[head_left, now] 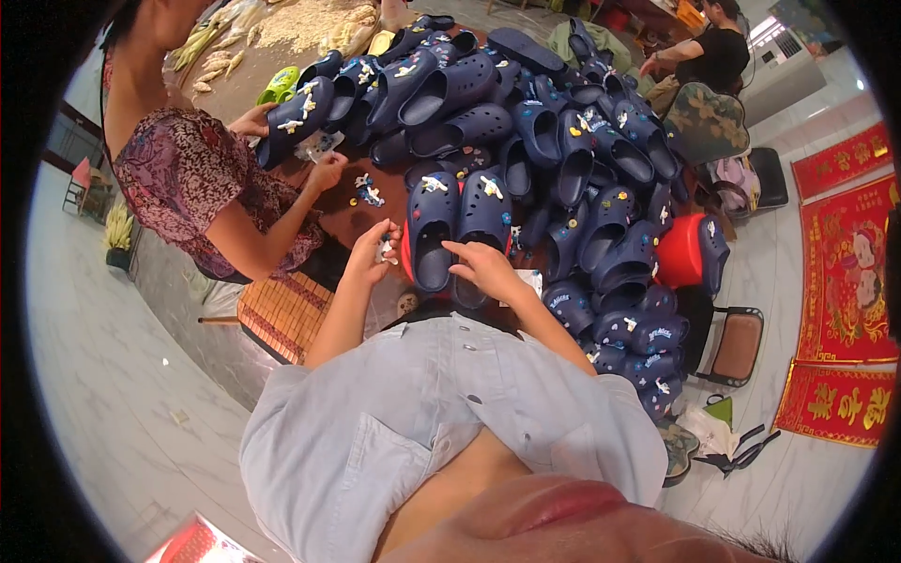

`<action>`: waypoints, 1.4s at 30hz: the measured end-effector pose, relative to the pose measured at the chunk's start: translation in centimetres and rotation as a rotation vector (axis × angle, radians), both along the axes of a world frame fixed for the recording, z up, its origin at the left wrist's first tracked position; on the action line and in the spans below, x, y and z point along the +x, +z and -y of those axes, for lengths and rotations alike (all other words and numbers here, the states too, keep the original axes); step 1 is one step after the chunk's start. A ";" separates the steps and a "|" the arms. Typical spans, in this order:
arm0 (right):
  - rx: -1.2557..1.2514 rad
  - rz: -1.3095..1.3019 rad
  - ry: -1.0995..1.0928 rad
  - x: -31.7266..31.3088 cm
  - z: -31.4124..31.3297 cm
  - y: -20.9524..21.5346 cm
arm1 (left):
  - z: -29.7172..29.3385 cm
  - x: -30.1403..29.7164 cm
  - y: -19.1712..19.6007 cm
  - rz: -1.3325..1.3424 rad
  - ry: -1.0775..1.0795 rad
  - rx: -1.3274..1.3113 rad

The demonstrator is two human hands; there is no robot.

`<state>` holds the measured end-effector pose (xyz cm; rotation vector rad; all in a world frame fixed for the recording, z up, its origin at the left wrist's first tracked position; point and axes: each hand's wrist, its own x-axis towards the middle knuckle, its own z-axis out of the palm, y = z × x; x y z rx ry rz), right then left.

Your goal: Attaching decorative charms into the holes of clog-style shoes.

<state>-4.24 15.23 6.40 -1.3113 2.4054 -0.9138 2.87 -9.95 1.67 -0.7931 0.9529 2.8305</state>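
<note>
A pair of navy clogs, the left clog (433,211) and the right clog (483,208), lies side by side in front of me, toes away. White cartoon charms are fixed on their toes. My left hand (374,255) is beside the left clog, fingers closed on a small white-and-blue shoe charm (386,250). My right hand (487,269) reaches over the right clog, its fingers apart and holding nothing; the fingertips are at the left clog's opening. A red object (406,253) shows partly beneath the pair. Loose charms (368,192) lie on the table to the left.
A large heap of navy clogs (450,89) covers the table beyond and to the right. At the left a co-worker (202,178) handles another clog (296,120). A red stool (678,249) and a chair (735,345) stand right. Another person (718,56) sits far right.
</note>
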 end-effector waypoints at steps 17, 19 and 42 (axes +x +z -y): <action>-0.246 -0.068 -0.122 3.3 1.5 1.7 | -8.3 -1.4 0.2 -0.102 -0.138 0.666; -0.223 0.002 -0.146 3.5 1.3 1.6 | -9.0 -1.3 1.5 -0.041 -0.117 0.583; -0.546 0.322 -0.508 3.1 0.2 1.6 | -9.1 -2.7 0.4 -0.153 -0.249 0.720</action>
